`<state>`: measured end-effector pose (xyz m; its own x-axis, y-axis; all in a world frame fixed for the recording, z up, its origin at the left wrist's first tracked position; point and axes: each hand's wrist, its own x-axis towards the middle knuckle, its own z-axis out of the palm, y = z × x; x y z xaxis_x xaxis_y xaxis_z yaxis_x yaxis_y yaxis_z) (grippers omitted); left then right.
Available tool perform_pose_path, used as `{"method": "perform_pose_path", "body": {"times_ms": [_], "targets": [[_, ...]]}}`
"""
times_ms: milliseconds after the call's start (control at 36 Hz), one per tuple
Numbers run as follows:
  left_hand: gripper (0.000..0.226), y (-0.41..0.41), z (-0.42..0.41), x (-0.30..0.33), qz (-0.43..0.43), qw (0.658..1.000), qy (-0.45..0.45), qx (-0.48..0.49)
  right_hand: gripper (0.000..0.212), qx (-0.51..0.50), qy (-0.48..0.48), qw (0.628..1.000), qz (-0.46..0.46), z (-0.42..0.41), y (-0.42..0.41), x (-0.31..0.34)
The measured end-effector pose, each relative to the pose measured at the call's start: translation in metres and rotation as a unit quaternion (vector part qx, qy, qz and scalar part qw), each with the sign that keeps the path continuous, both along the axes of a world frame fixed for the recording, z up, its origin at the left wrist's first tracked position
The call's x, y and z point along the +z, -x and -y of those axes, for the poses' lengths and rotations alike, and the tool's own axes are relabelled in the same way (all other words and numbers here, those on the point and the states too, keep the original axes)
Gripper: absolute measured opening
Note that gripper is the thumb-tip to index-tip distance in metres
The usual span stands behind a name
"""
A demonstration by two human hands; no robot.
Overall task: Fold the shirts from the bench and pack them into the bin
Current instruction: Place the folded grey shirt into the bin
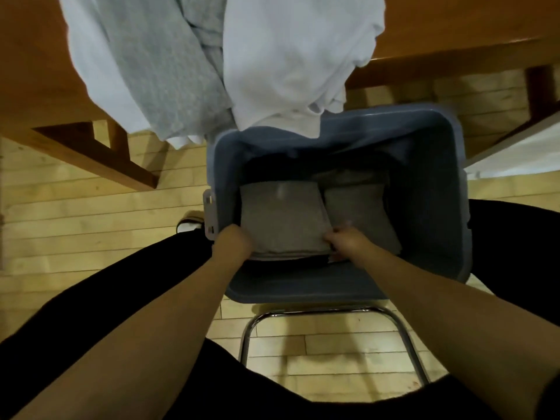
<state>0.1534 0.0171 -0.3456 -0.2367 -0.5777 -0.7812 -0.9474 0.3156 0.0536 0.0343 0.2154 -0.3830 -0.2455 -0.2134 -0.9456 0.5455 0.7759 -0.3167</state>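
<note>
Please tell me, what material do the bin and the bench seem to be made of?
The bin looks like moulded plastic, grey-blue with a dull sheen: smooth walls, rounded corners and a moulded side latch. The bench looks like wood with a smooth orange-brown varnish; its grain is too blurred to confirm.

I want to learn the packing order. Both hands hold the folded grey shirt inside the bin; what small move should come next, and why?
Probably lower the folded grey shirt flat and let go. Left hand and right hand grip its near edge, already inside the bin beside another folded shirt. Unfolded shirts wait on the bench.
</note>
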Motion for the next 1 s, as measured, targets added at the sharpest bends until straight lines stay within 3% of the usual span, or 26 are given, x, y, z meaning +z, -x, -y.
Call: {"method": "perform_pose_path", "body": {"times_ms": [56, 167, 222, 278, 389, 528, 694, 861, 1000], "targets": [[0.03, -0.009, -0.009, -0.012, 0.027, 0.997, -0.005, -0.076, 0.029, 0.019, -0.023, 1.0, 0.005, -0.004, -0.008, -0.014], [0.027, -0.02, -0.014, -0.023, 0.079, 0.987, -0.07, -0.123, 0.039, 0.115, -0.049, 0.992, -0.017, -0.011, -0.015, -0.033], [0.027, -0.026, -0.014, -0.032, 0.101, 0.969, -0.051, -0.221, 0.038, 0.145, -0.051, 0.988, -0.017, -0.011, -0.016, -0.036], [0.026, -0.026, -0.015, -0.033, 0.119, 0.959, -0.047, -0.254, 0.037, 0.164, -0.047, 0.985, -0.021, -0.01, -0.017, -0.038], [0.025, -0.038, -0.017, -0.055, 0.13, 0.962, -0.059, -0.233, 0.04, 0.204, -0.052, 0.977, -0.034, -0.009, -0.018, -0.045], [0.032, -0.016, -0.018, -0.051, 0.158, 0.979, -0.059, -0.117, 0.036, 0.266, -0.083, 0.958, -0.065, -0.006, -0.021, -0.05], [0.038, -0.003, -0.015, -0.054, 0.216, 0.929, -0.132, -0.272, 0.032, 0.277, -0.13, 0.949, -0.074, -0.006, -0.017, -0.045], [0.029, 0.007, -0.002, -0.022, 0.146, 0.958, -0.093, -0.227, 0.034, 0.293, -0.084, 0.948, -0.087, 0.0, -0.004, -0.017], [0.024, 0.02, 0.001, 0.007, -0.027, 0.995, -0.081, -0.052, 0.031, 0.297, -0.027, 0.943, -0.149, 0.004, 0.005, 0.021]]}}
